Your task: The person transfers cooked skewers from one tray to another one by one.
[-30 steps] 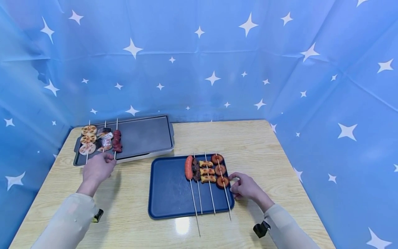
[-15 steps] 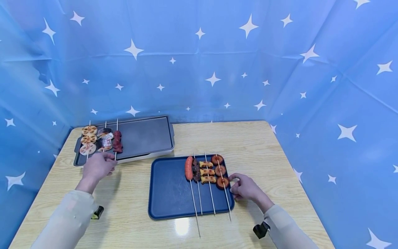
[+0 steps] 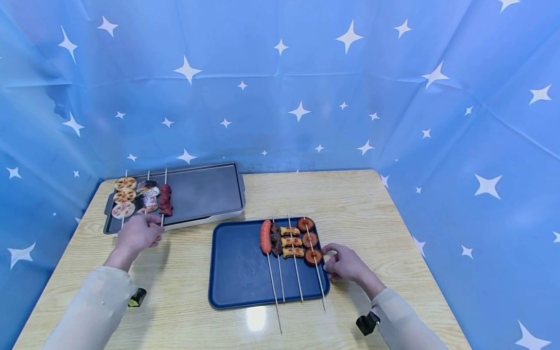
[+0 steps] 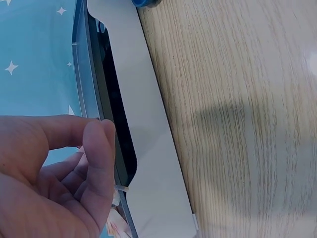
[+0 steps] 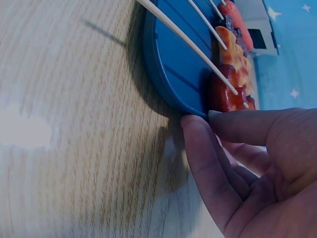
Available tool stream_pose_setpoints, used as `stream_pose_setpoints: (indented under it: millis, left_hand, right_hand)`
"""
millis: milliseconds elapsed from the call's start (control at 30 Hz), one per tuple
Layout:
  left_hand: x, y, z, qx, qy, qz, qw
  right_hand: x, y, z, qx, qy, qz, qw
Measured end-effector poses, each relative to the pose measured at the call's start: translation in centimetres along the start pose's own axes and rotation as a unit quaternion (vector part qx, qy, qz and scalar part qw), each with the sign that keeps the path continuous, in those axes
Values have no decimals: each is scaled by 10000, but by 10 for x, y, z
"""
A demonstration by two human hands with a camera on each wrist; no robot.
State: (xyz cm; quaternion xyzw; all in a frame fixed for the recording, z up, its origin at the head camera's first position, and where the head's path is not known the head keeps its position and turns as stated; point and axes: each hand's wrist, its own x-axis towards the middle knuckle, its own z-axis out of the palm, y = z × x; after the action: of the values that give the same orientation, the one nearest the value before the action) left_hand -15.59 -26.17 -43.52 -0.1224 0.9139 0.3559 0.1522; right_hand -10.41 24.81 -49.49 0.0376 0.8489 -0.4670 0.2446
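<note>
In the head view my left hand (image 3: 137, 236) is at the front edge of a dark griddle (image 3: 205, 189), pinching the stick of a red meat skewer (image 3: 165, 200). Thumb and index finger meet in the left wrist view, where the stick between them is hardly visible. Beside it on the griddle lie a lotus root skewer (image 3: 124, 196) and a skewer of dark-and-white pieces (image 3: 148, 198). My right hand (image 3: 345, 262) pinches the right rim of a blue tray (image 3: 236, 267) between thumb and fingers, close to a skewer of round brown slices (image 3: 310, 239).
The tray also bears a sausage skewer (image 3: 265, 236), a dark meat skewer (image 3: 276, 239) and a skewer of yellow grilled pieces (image 3: 291, 242). Several sticks overhang its front rim. A wooden table (image 3: 354, 199) carries everything, with a blue starry curtain (image 3: 280, 97) behind.
The red meat skewer has shifted very slightly toward me with my left hand on its stick. My right hand and the tray stay in place.
</note>
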Motion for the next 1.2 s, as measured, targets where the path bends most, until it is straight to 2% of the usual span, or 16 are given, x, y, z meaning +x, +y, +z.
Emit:
stream_pose_setpoints:
  millis: [367, 667, 967, 1200]
  left_hand:
    - [-3, 0, 0, -133, 76, 95, 9998]
    - [-10, 8, 3, -281, 97, 251, 9992]
    - [-19, 16, 8, -90, 156, 405, 9990]
    - [-24, 24, 14, -222, 78, 692, 9973]
  right_hand:
    - [0, -1, 0, 29, -13, -32, 10000]
    - [0, 0, 0, -45, -6, -6, 10000]
    - [0, -1, 0, -25, -16, 24, 10000]
    - [0, -1, 0, -45, 1, 32, 10000]
